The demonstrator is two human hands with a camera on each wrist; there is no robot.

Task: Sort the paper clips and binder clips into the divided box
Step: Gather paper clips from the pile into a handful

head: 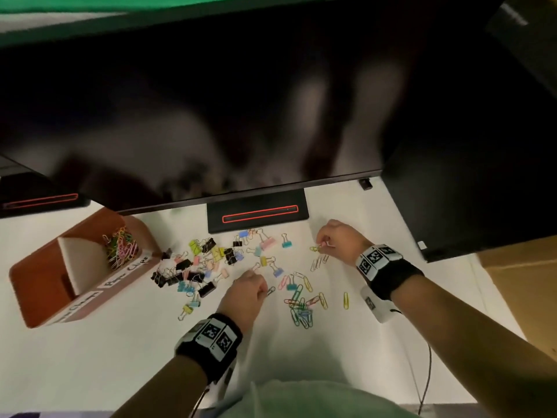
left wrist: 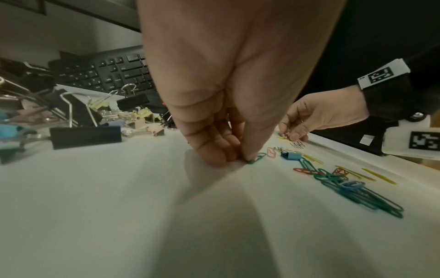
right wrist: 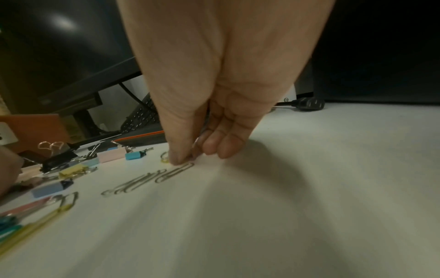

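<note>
A green clip [left wrist: 256, 158] is pinched on the table [head: 120, 351] by the left hand [head: 244, 294]; a pink clip [head: 325, 244] is pinched by the right hand [head: 339, 238]. The box [head: 45, 276] sits far left.

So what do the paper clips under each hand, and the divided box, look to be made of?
Green paper clip pinched by the left hand: wire with a coloured, likely plastic, coating. Silver paper clips near the right hand: bare metal wire with a grey sheen. Divided box: matte reddish-brown, possibly cardboard or leatherette; cannot tell which.
</note>
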